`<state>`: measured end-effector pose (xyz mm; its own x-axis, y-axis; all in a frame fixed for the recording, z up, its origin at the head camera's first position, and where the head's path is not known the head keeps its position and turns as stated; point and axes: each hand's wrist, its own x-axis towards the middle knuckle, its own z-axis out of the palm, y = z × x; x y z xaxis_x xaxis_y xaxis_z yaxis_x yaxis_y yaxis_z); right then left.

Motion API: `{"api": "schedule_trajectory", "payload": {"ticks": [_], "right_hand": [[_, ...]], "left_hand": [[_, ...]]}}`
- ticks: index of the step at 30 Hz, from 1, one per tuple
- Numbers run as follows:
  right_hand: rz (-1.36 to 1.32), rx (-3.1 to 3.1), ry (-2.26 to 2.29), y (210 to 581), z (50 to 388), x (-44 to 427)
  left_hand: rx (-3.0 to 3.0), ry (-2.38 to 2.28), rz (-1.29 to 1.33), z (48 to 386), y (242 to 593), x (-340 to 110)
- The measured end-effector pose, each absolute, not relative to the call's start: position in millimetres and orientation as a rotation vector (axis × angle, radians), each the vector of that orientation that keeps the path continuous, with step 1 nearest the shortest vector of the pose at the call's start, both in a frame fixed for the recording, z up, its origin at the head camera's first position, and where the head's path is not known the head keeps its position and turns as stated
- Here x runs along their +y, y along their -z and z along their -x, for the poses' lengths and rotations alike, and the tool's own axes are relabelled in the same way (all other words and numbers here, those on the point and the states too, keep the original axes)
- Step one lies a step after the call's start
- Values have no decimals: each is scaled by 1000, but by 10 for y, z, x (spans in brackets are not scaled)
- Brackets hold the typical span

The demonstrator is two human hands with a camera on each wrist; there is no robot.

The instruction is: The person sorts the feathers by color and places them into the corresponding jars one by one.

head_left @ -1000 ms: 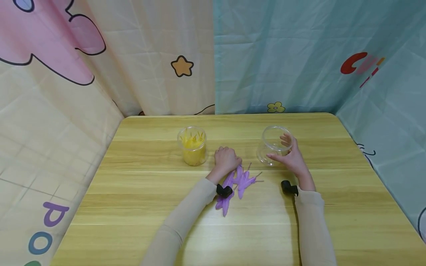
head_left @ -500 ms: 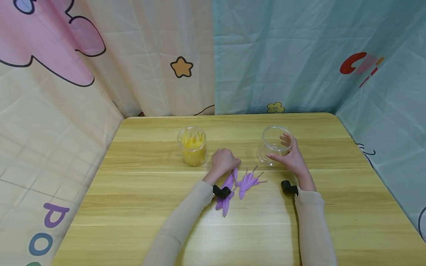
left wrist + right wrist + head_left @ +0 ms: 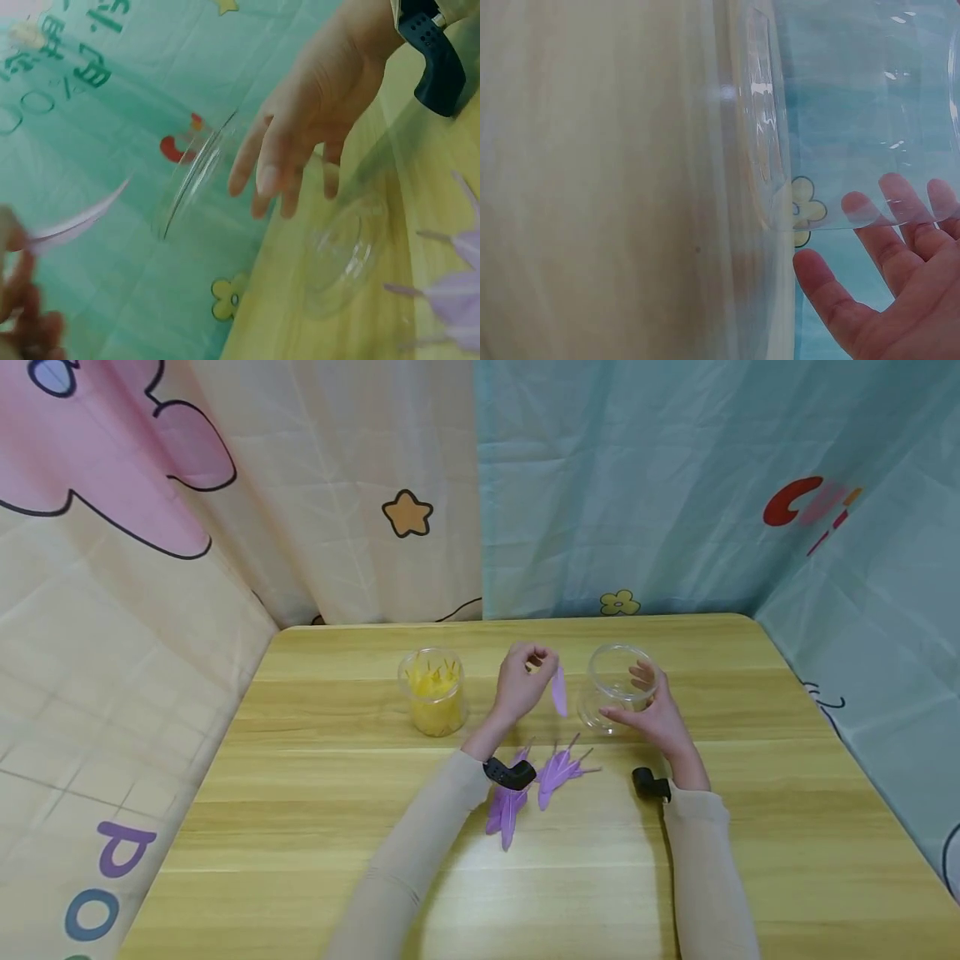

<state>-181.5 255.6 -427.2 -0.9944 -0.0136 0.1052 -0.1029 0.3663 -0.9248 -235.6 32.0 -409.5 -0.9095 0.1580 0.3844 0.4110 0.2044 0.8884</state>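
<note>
In the head view my left hand [image 3: 523,681] is raised above the table, pinching a purple feather [image 3: 559,693] that hangs from its fingertips. The left wrist view shows that feather [image 3: 79,225] by the blurred fingers at the left edge. My right hand [image 3: 663,714] holds a clear plastic cup [image 3: 618,693] around its right side, thumb at the front and fingers behind. The cup stands upright on the table, with no feather seen in it. In the right wrist view the fingers lie against the cup wall [image 3: 855,112]. More purple feathers [image 3: 558,772] lie between the arms.
Another clear cup [image 3: 437,714] full of yellow feathers, quills up, stands left of my left hand. A second bunch of purple feathers [image 3: 508,814] lies partly under my left wrist. The wooden table [image 3: 300,810] ends at printed curtains [image 3: 615,510].
My left hand has picked one purple feather from the pile and lifted it up, away from me, near the clear cup. The remaining feathers shifted slightly. My right hand stays on the cup.
</note>
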Motion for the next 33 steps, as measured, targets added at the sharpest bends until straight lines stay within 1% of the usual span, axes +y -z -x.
{"api": "schedule_trajectory", "payload": {"ticks": [6, 11, 17, 21, 25, 33], "right_hand": [[-106, -2524, -1741, 4316, 1813, 2551], [-104, -2523, -1743, 4333, 1816, 2551], [-107, -2529, -1737, 4314, 1806, 2551], [-102, -2533, -1740, 4294, 1804, 2546], [-104, -2534, -1743, 4319, 1836, 2571], [-117, -2509, -1703, 4576, 1962, 2684]], "left_hand": [[-1860, 1601, 589, 2450, 4003, 680], [-1816, 1570, 674, 2490, 4019, 869], [-1864, 1642, 797, 2477, 4137, 967], [-1923, 1577, 844, 2466, 4212, 971], [-2006, 1506, 825, 2444, 4289, 903], [-2195, 1482, 613, 2340, 4452, 644]]}}
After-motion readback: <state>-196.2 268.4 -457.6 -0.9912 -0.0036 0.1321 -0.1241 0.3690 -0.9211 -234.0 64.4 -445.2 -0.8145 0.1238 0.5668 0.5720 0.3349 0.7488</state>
